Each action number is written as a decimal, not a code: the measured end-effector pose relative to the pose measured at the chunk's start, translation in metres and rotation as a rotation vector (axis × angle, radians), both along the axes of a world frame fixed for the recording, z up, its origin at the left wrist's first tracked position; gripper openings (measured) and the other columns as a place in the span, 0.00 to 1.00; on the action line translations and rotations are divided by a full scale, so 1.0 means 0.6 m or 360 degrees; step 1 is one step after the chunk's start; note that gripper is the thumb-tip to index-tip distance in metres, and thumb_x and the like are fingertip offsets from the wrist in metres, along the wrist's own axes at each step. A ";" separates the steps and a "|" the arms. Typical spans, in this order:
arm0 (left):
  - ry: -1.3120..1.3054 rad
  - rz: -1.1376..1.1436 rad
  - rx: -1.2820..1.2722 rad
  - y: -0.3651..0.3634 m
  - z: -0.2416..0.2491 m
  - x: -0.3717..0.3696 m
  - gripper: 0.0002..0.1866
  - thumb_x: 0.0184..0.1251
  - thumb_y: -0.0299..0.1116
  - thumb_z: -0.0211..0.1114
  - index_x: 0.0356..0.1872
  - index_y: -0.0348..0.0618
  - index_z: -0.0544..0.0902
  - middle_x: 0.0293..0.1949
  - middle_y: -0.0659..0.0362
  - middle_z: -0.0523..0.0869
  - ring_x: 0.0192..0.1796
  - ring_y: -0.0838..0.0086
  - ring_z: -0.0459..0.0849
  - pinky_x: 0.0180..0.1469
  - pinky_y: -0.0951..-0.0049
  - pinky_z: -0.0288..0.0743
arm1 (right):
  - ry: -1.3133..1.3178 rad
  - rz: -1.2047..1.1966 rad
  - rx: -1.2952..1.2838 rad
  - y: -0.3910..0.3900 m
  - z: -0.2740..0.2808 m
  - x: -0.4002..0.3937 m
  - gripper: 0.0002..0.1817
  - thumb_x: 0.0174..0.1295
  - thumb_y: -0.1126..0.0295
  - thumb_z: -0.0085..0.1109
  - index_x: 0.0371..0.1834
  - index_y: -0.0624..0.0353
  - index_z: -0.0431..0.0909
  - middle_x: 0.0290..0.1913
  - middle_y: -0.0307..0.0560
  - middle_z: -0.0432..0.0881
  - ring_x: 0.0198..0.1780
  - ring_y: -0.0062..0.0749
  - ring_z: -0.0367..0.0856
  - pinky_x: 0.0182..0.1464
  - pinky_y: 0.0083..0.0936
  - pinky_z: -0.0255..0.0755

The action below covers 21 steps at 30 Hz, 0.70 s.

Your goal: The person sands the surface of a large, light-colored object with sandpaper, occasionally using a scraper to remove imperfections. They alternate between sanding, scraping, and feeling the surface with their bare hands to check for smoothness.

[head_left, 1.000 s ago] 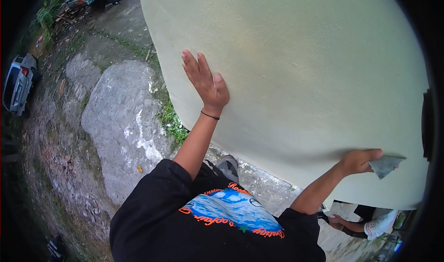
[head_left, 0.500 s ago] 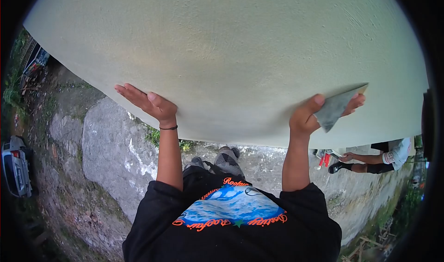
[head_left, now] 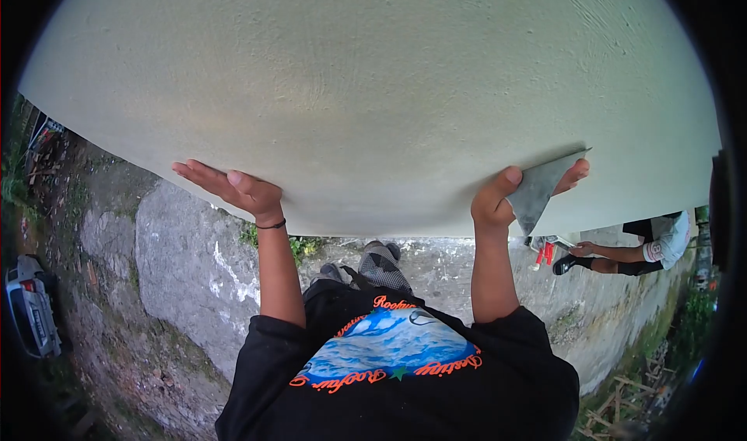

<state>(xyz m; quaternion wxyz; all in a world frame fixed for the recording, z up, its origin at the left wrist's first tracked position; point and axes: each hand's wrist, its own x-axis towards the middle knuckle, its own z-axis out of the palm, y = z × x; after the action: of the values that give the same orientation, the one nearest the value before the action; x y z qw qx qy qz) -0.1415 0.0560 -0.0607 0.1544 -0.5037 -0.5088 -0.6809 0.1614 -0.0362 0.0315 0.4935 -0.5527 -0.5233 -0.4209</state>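
My left hand (head_left: 237, 189) lies against the pale, lightly textured wall (head_left: 334, 122), its fingers stretched out to the left and the thumb raised. Nothing is in it, and a dark band circles the wrist. On the other side, my right hand (head_left: 493, 200) grips a thin grey triangular sheet (head_left: 537, 192) close to the wall surface. The thumb is on its left side, and fingertips show past its right edge. One corner of the sheet points down, another up to the right. The palm side of this hand is hidden.
Below the wall runs rough, stained concrete ground (head_left: 187, 262) with weeds (head_left: 303, 246) at the wall's foot. To the right, another person (head_left: 665, 246) is near red-handled items (head_left: 545, 254). A parked car (head_left: 33, 307) stands far left; wood scraps (head_left: 622, 402) lie lower right.
Both hands have shifted left and slightly down in the view, the right one still holding the grey sheet. The view itself has also shifted a little.
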 end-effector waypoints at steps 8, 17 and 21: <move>0.0038 -0.0038 -0.0005 0.002 0.000 0.000 0.31 0.73 0.44 0.33 0.71 0.35 0.46 0.73 0.46 0.42 0.75 0.54 0.39 0.73 0.55 0.38 | 0.1677 0.0558 -0.0105 -0.022 0.107 0.025 0.41 0.71 0.52 0.35 0.70 0.75 0.32 0.73 0.63 0.36 0.74 0.47 0.41 0.72 0.32 0.39; 0.0002 -0.0025 -0.0017 0.003 -0.006 -0.002 0.32 0.73 0.46 0.33 0.71 0.36 0.46 0.73 0.46 0.40 0.75 0.56 0.38 0.73 0.54 0.39 | 0.0247 0.0112 -0.0085 -0.018 -0.033 0.040 0.41 0.70 0.53 0.37 0.70 0.73 0.29 0.74 0.61 0.33 0.75 0.47 0.30 0.73 0.38 0.32; 0.0030 -0.0033 0.0005 -0.001 -0.001 -0.003 0.31 0.73 0.45 0.33 0.71 0.36 0.46 0.73 0.46 0.41 0.75 0.56 0.39 0.73 0.54 0.40 | 0.1427 0.0347 0.0261 -0.008 0.160 -0.009 0.39 0.69 0.46 0.41 0.61 0.79 0.58 0.59 0.62 0.67 0.57 0.40 0.67 0.63 0.28 0.56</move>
<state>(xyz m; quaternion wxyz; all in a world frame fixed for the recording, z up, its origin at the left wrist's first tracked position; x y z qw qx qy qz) -0.1430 0.0555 -0.0613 0.1529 -0.5152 -0.5009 -0.6785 0.1560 -0.0411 0.1277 0.7544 -0.5809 -0.2785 -0.1262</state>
